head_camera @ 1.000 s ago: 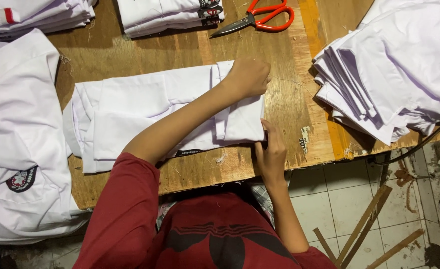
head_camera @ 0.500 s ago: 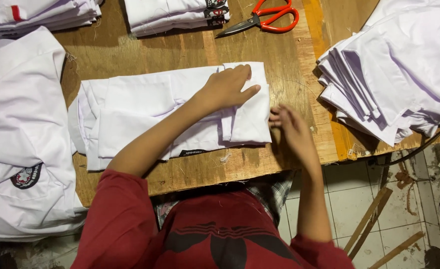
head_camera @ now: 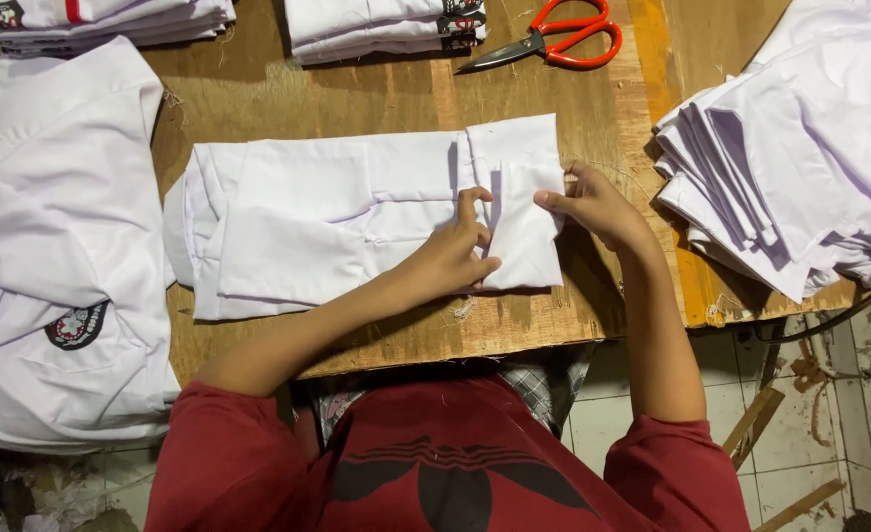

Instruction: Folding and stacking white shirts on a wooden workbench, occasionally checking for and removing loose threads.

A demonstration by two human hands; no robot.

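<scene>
A white shirt [head_camera: 307, 222] lies folded into a long strip across the wooden table [head_camera: 357, 103]. Its right end [head_camera: 529, 236] is turned over into a narrow flap. My left hand [head_camera: 455, 251] rests on the shirt just left of that flap, fingers curled and pressing the cloth at the fold. At the flap's upper right edge, the thumb and fingers of my right hand [head_camera: 593, 202] pinch the cloth.
Orange-handled scissors [head_camera: 554, 41] lie at the back. Folded white shirts [head_camera: 386, 25] and another stack [head_camera: 100, 20] sit along the far edge. A loose pile of white shirts [head_camera: 800, 167] is at the right, and a badged shirt [head_camera: 51, 246] at the left. Tiled floor lies below the table's near edge.
My left hand slid back from the shirt's far right corner to the near middle. My right hand rose from the table's front edge to the shirt's right end, now folded over.
</scene>
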